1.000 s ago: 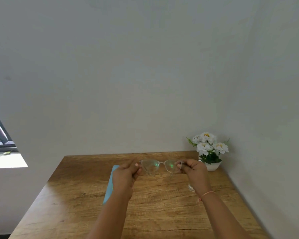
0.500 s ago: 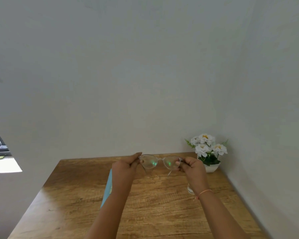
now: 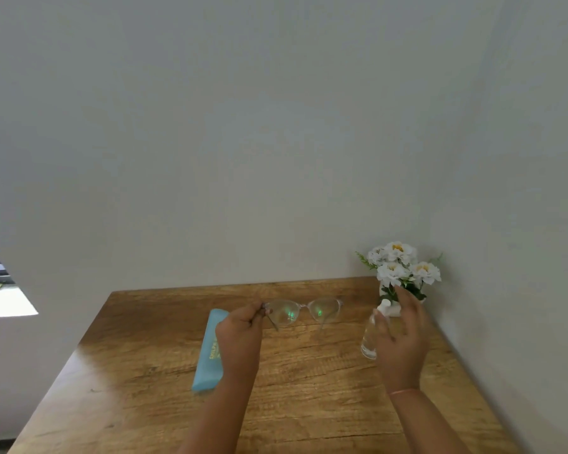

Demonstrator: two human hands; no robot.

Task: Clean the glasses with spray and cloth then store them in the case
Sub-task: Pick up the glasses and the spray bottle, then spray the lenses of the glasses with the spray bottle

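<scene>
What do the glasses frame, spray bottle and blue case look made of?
Glasses: clear glossy frame, probably plastic; the table shows through it. Spray bottle: transparent, the wood shows through; plastic or glass, cannot tell. Case: light blue, matte, perhaps soft plastic or leatherette; gold lettering.

The table [image 3: 309, 388] is grained wood with a soft sheen at its left side, the glasses [image 3: 322, 311] have a clear glossy frame and lenses showing green glints, the case [image 3: 210, 352] looks smooth and matt, and the spray bottle [image 3: 369, 339] is transparent.
</scene>
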